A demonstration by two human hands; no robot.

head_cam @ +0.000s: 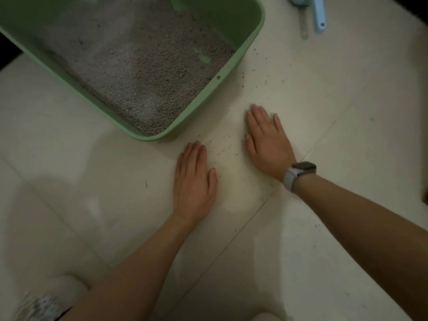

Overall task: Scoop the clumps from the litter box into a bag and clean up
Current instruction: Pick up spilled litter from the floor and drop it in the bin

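Pale tiled floor (347,126) speckled with spilled litter grains (222,144), green litter box (234,68) of grey litter at upper left, left hand (193,181) and watch-wearing right hand (266,141) both pressed flat with fingers straight beside its corner, blue scoop (318,15) well apart at top.

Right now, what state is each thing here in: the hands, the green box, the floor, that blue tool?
Left hand: flat on floor, holds nothing.
Right hand: flat on floor, watch on wrist.
Litter box: upright, uncovered, litter inside.
Floor: scattered litter grains between hands.
Blue scoop: lying untouched on floor.
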